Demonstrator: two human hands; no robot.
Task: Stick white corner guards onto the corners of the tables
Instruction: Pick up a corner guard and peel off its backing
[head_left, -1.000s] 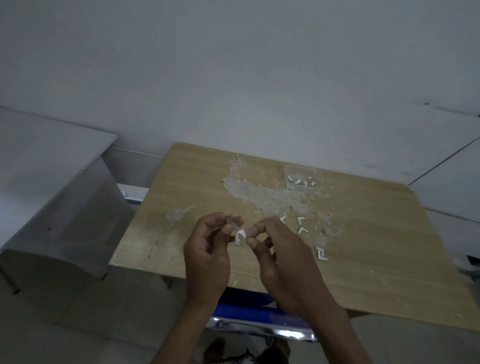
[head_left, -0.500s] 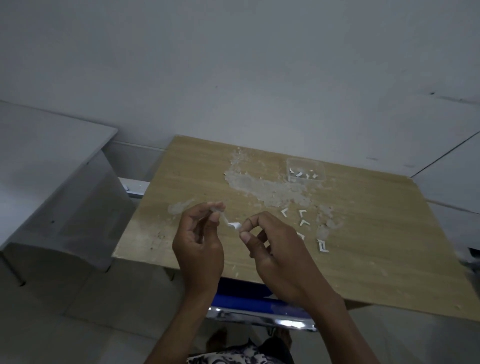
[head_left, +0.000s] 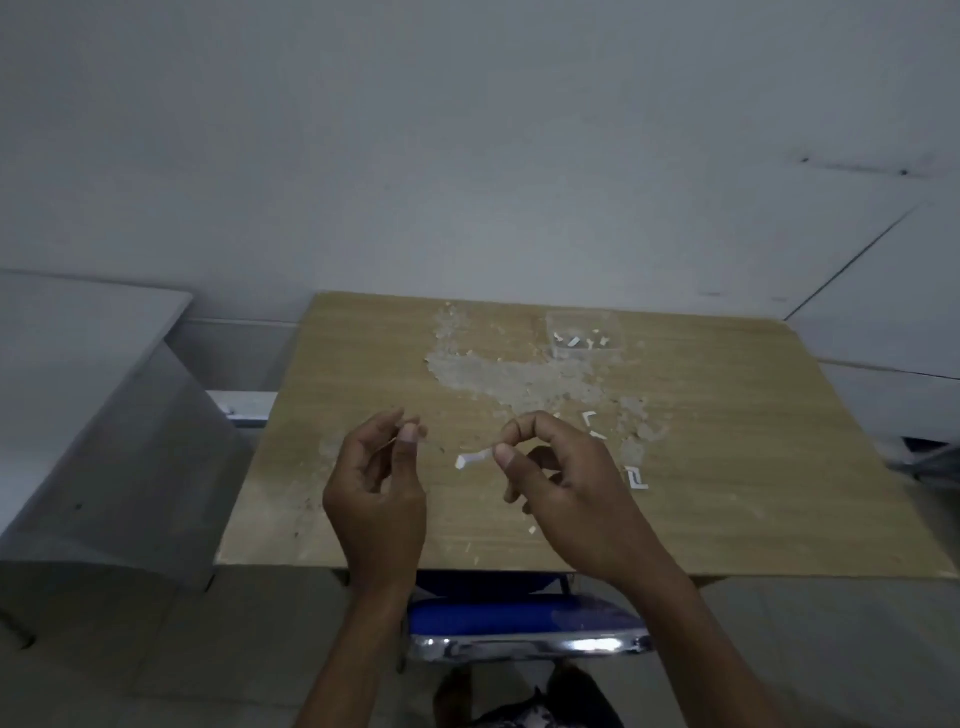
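Item: corner guard (head_left: 474, 459), white, one in hand. The right hand (head_left: 566, 488) is pinching it between thumb and forefinger at centre frame, other fingers curled under; the guard is sticking out leftward over the wooden table (head_left: 753, 467).

Change: half a second ago the two hands were meeting at the guard; now they are standing apart. The left hand (head_left: 379, 483), centre left, is pinching something thin and pale, probably the backing film (head_left: 410, 440), though it is too faint to be sure. Judged: the adhesive is now lying bare and the guard is ready for a table corner.

Count: hands, two. Loose guards lying on the table right of the hands, three or so (head_left: 638, 478). Clear box (head_left: 584, 335), one, upper centre, holding about three more pieces. Worn patch (head_left: 509, 379) on the tabletop, one. Blue chair (head_left: 519, 618), one, lower centre. Grey table (head_left: 78, 332), one, left of frame.
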